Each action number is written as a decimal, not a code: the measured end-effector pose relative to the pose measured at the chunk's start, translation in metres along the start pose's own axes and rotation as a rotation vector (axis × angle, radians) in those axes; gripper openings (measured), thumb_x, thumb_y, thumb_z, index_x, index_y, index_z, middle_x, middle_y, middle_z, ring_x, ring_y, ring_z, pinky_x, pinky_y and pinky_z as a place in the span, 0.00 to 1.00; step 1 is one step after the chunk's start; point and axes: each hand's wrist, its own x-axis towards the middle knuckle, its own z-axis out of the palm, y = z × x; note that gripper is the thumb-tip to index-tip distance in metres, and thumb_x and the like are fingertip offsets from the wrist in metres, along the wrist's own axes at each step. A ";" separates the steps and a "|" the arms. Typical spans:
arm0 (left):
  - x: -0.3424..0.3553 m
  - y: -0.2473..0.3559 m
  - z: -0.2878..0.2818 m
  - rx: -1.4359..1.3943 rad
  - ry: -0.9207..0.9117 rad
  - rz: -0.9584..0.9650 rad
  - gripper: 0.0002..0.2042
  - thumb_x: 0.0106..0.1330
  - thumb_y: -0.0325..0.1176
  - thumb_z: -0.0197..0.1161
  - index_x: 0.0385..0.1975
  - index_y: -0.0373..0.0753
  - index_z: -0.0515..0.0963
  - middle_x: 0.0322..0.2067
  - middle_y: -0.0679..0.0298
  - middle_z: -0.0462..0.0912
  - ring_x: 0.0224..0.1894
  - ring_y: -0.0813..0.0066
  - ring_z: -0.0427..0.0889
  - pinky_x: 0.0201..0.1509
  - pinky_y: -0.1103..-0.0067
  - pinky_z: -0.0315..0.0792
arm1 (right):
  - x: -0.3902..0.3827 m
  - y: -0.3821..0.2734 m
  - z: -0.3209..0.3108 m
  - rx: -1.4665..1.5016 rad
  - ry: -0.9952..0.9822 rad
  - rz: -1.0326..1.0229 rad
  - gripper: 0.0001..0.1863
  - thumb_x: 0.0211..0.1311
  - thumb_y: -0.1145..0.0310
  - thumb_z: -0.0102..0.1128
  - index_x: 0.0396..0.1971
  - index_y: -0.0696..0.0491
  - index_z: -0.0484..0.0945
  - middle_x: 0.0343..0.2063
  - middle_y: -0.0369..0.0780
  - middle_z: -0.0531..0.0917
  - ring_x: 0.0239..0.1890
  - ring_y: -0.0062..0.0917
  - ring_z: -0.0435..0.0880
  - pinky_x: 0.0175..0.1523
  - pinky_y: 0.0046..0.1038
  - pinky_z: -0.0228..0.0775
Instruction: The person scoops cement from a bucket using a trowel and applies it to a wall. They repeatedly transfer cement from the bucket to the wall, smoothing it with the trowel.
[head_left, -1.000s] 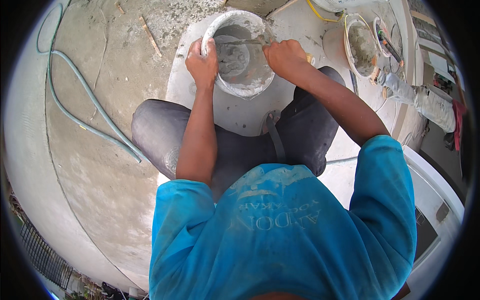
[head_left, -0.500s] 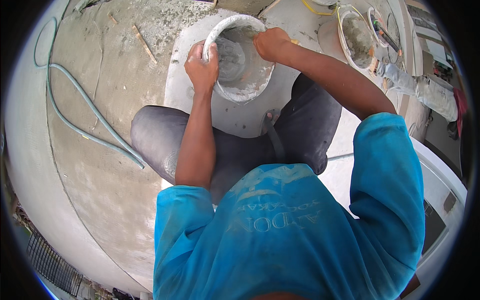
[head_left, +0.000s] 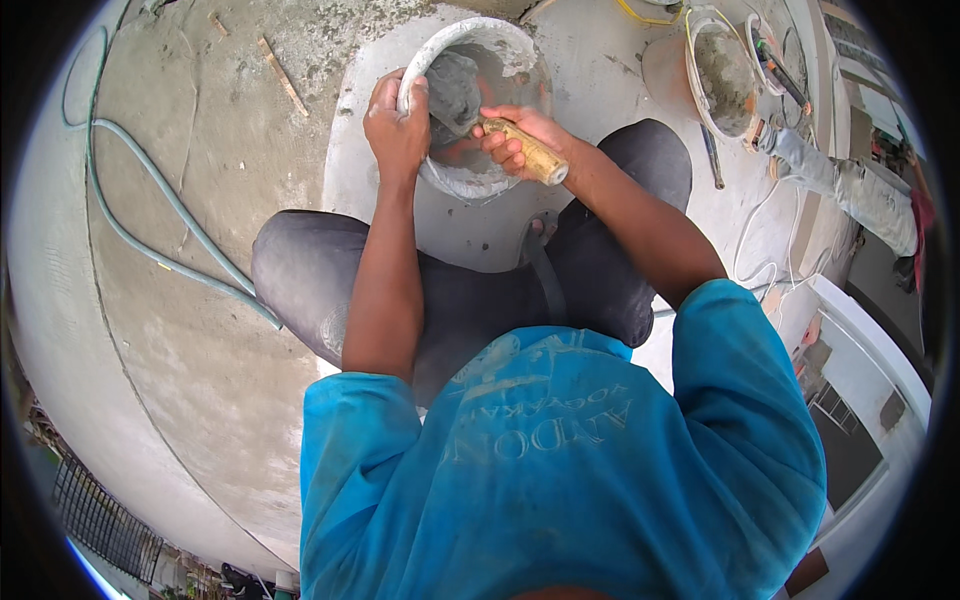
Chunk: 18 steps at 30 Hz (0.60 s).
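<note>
Hose (head_left: pixel 186 214) lies left of the whitish bucket (head_left: pixel 440 45), a pail (head_left: pixel 664 80) right.

The bucket (head_left: pixel 440 42) is chalky white at the rim and mottled grey inside; the tool handle (head_left: pixel 527 152) is yellowish tan; the shirt (head_left: pixel 560 470) is bright blue with faded pale lettering; the trousers (head_left: pixel 480 300) are dark purplish grey; the wooden strip (head_left: pixel 283 76) is light brown.

White-rimmed bucket (head_left: pixel 480 31) — mortar-smeared; yellowish-handled trowel (head_left: pixel 533 153) — blade inside.
</note>
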 end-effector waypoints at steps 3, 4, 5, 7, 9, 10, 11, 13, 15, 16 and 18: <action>0.002 -0.005 -0.001 0.023 -0.048 -0.041 0.17 0.72 0.40 0.62 0.50 0.32 0.83 0.43 0.55 0.87 0.45 0.67 0.84 0.55 0.73 0.74 | -0.054 -0.019 0.005 -0.309 0.091 -0.064 0.19 0.78 0.54 0.47 0.45 0.56 0.76 0.19 0.31 0.72 0.13 0.16 0.71 0.17 0.22 0.69; 0.003 -0.002 0.000 0.045 -0.042 -0.074 0.18 0.72 0.40 0.63 0.50 0.32 0.83 0.43 0.55 0.87 0.45 0.66 0.84 0.55 0.72 0.74 | -0.063 -0.021 0.015 -0.653 0.250 -0.068 0.19 0.78 0.54 0.47 0.45 0.56 0.77 0.19 0.32 0.74 0.13 0.18 0.73 0.18 0.25 0.71; 0.005 0.001 0.001 0.067 -0.037 -0.106 0.18 0.72 0.41 0.63 0.51 0.32 0.83 0.43 0.54 0.87 0.46 0.65 0.84 0.55 0.72 0.74 | -0.071 -0.022 0.025 -0.996 0.410 -0.068 0.20 0.78 0.54 0.47 0.45 0.57 0.77 0.19 0.33 0.76 0.14 0.20 0.75 0.20 0.27 0.73; 0.004 0.006 0.003 0.089 -0.036 -0.115 0.18 0.71 0.41 0.63 0.50 0.32 0.83 0.43 0.54 0.87 0.46 0.65 0.85 0.55 0.72 0.74 | -0.057 -0.016 0.030 -1.734 0.580 -0.127 0.17 0.74 0.58 0.50 0.45 0.57 0.79 0.23 0.39 0.82 0.17 0.26 0.81 0.25 0.34 0.77; 0.003 0.004 0.003 0.081 -0.036 -0.077 0.19 0.71 0.42 0.64 0.50 0.32 0.83 0.43 0.53 0.88 0.46 0.64 0.85 0.54 0.72 0.74 | -0.011 0.000 0.028 -2.364 0.721 -0.210 0.13 0.69 0.63 0.54 0.44 0.55 0.81 0.28 0.44 0.88 0.23 0.32 0.87 0.31 0.40 0.80; 0.007 0.002 0.003 0.092 -0.033 -0.055 0.19 0.71 0.42 0.64 0.50 0.32 0.83 0.42 0.53 0.88 0.46 0.64 0.85 0.54 0.72 0.74 | 0.012 0.007 0.023 -2.597 0.806 -0.233 0.12 0.67 0.65 0.56 0.44 0.54 0.82 0.29 0.46 0.89 0.25 0.34 0.89 0.32 0.41 0.80; 0.009 -0.001 0.002 0.105 -0.035 -0.039 0.18 0.71 0.42 0.64 0.50 0.32 0.83 0.42 0.53 0.88 0.46 0.65 0.85 0.54 0.72 0.74 | 0.022 0.016 0.018 -2.702 0.823 -0.203 0.12 0.64 0.67 0.57 0.43 0.52 0.83 0.34 0.43 0.90 0.31 0.35 0.91 0.37 0.37 0.82; 0.004 0.004 0.000 0.109 -0.046 -0.107 0.18 0.71 0.41 0.64 0.49 0.32 0.84 0.41 0.53 0.88 0.44 0.66 0.85 0.53 0.72 0.75 | -0.028 0.003 0.042 -2.695 0.783 -0.218 0.11 0.64 0.67 0.57 0.43 0.53 0.83 0.37 0.42 0.90 0.34 0.34 0.91 0.38 0.36 0.82; 0.003 0.002 0.002 0.103 -0.050 -0.090 0.18 0.71 0.41 0.64 0.49 0.32 0.83 0.41 0.53 0.88 0.44 0.66 0.85 0.53 0.72 0.75 | -0.054 -0.013 0.065 -2.597 0.837 -0.189 0.11 0.65 0.68 0.57 0.43 0.53 0.83 0.40 0.41 0.89 0.36 0.34 0.92 0.39 0.35 0.82; 0.005 0.004 0.003 0.100 -0.046 -0.079 0.17 0.71 0.41 0.64 0.49 0.32 0.83 0.41 0.53 0.88 0.44 0.66 0.85 0.53 0.72 0.75 | -0.057 -0.018 0.073 -2.508 0.893 -0.145 0.11 0.64 0.68 0.57 0.43 0.53 0.83 0.40 0.41 0.89 0.37 0.34 0.92 0.39 0.34 0.82; 0.007 0.009 0.004 0.100 -0.074 -0.092 0.17 0.71 0.39 0.63 0.48 0.31 0.83 0.41 0.54 0.88 0.44 0.67 0.85 0.53 0.73 0.75 | -0.045 -0.012 0.068 -2.447 0.959 -0.142 0.11 0.64 0.69 0.58 0.44 0.53 0.84 0.40 0.40 0.88 0.38 0.33 0.91 0.39 0.34 0.82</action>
